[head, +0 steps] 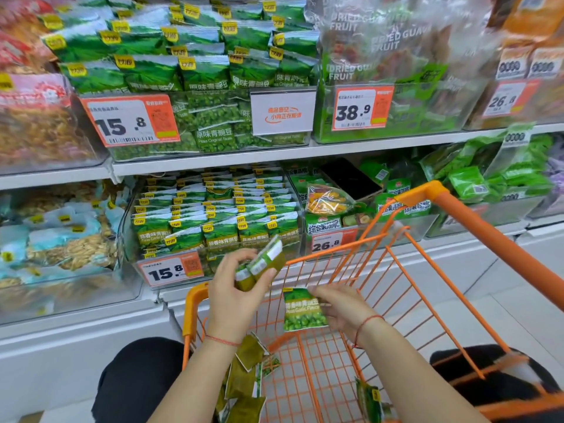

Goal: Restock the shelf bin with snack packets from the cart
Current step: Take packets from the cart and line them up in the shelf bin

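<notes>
Restocking, packets in hand above the orange cart (476, 222). The left hand (236, 296) holds a small stack of snack packets (259, 265), its grip curled round them, tilted with the long axis running up and to the right. The right hand (338, 306) pinches a single garlic pea packet (303, 309) by its top right edge, upright, facing the camera. The shelf bin (213, 227) lies just beyond and above the left hand, which is nearer; more loose packets (247, 377) remain in the cart.
</notes>
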`<state>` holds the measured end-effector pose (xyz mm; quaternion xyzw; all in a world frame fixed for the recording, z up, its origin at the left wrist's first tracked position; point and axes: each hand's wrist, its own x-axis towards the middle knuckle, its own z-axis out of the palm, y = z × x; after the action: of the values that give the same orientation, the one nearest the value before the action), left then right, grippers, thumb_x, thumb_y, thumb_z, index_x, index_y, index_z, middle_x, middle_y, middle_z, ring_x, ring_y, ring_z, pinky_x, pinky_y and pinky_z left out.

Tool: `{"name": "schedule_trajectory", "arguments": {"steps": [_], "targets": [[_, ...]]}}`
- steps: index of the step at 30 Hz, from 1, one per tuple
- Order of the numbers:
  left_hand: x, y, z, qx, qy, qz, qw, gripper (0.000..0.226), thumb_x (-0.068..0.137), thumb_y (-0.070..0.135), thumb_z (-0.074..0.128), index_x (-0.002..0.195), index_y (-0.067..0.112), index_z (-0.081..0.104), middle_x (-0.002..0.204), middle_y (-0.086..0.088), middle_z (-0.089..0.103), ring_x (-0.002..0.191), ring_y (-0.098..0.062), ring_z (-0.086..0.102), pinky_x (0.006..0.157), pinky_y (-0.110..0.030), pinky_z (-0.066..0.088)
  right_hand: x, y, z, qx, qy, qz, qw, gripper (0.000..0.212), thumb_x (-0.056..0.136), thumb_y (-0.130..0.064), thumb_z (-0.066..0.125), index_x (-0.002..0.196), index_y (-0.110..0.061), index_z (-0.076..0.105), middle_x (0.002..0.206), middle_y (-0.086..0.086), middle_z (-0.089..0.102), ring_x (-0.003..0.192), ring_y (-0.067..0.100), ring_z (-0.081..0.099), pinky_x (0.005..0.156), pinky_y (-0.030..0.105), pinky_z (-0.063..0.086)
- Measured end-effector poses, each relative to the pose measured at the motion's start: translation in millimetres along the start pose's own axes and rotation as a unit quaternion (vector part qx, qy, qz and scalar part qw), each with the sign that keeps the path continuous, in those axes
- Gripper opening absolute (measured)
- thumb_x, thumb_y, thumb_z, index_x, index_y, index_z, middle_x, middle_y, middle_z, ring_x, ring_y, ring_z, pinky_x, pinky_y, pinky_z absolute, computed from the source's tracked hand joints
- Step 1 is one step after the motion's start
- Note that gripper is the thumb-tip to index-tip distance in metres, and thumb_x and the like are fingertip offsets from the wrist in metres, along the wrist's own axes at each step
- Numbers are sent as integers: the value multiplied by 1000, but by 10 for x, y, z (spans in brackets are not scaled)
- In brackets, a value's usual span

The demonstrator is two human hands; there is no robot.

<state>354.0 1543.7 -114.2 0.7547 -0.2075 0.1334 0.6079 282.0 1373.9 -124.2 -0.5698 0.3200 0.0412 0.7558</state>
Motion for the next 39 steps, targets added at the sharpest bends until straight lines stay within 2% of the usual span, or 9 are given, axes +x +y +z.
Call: {"name": "schedule_trajectory", "arguments": {"steps": [6, 11, 16, 22, 26, 29, 33, 36, 39], "targets": [[-152, -35, 229, 85, -137, 251, 954, 25, 76, 23, 67, 101, 24, 68, 102, 16, 66, 106, -2, 55, 92, -20, 45, -11, -26, -120, 179, -73, 81, 978, 33, 90, -29, 59, 108, -3, 64, 100, 15, 67, 82, 29, 69, 58, 33, 58], [-191, -66, 250, 155, -213, 275, 925, 46, 64, 7, 52, 96, 31, 73, 110, 21, 67, 111, -11, 50, 91, -27, 36, -17, -52, -140, 249, -103, 69, 961, 36, 93, -31, 55, 108, 1, 61, 84, 15, 69, 70, 24, 69, 59, 31, 60], [-226, -90, 263, 139, -278, 220, 925, 57, 58, -6, 48, 98, 27, 73, 118, 13, 53, 116, -8, 44, 97, -24, 37, -25, -46, -150, 206, -138, 60, 967, 48, 76, -24, 70, 116, 0, 60, 94, 14, 67, 79, 25, 69, 71, 34, 60], [-141, -64, 227, 128, -165, 213, 954, 49, 71, 4, 48, 104, 35, 67, 117, 17, 58, 122, -6, 41, 108, -26, 28, 8, -42, -138, 241, -104, 44, 964, 50, 72, -14, 71, 117, 4, 60, 102, 18, 68, 83, 28, 71, 69, 35, 60], [-80, -74, 166, 48, -166, 12, 985, 69, 75, -20, 50, 80, 44, 75, 141, 19, 41, 134, -4, 36, 98, -13, 36, 24, -64, -139, 267, -74, 15, 961, 65, 69, -10, 72, 128, 4, 51, 100, 16, 68, 82, 25, 70, 71, 33, 60], [-43, -29, 135, -49, -204, -99, 973, 72, 75, -24, 45, 71, 42, 76, 110, 20, 62, 112, -21, 57, 82, -16, 46, 28, -73, -124, 297, -72, -3, 952, 78, 70, -3, 70, 140, 2, 37, 98, 16, 68, 80, 23, 70, 64, 30, 59], [10, 52, 85, -261, -175, -264, 912, 28, 69, 12, 48, 73, 14, 76, 100, -3, 67, 66, -7, 57, 57, -22, 50, 20, -93, -117, 274, -41, -24, 961, 83, 66, -6, 73, 140, 5, 37, 101, 14, 67, 80, 21, 71, 61, 27, 58], [8, 73, 81, -230, -154, -255, 927, 10, 73, 25, 63, 64, 23, 67, 79, 8, 63, 66, -6, 52, 56, -20, 43, 39, -74, -112, 231, -24, -26, 972, 96, 65, -10, 81, 145, 0, 29, 124, 16, 61, 98, 24, 68, 66, 30, 57], [-50, 52, 154, -151, -183, -194, 952, 33, 78, 5, 75, 104, 17, 60, 108, 7, 58, 87, 8, 58, 67, -6, 44, -1, -31, -58, 151, -34, -34, 987, 59, 76, -10, 75, 128, -4, 48, 115, 14, 67, 99, 24, 68, 72, 34, 59]]}}
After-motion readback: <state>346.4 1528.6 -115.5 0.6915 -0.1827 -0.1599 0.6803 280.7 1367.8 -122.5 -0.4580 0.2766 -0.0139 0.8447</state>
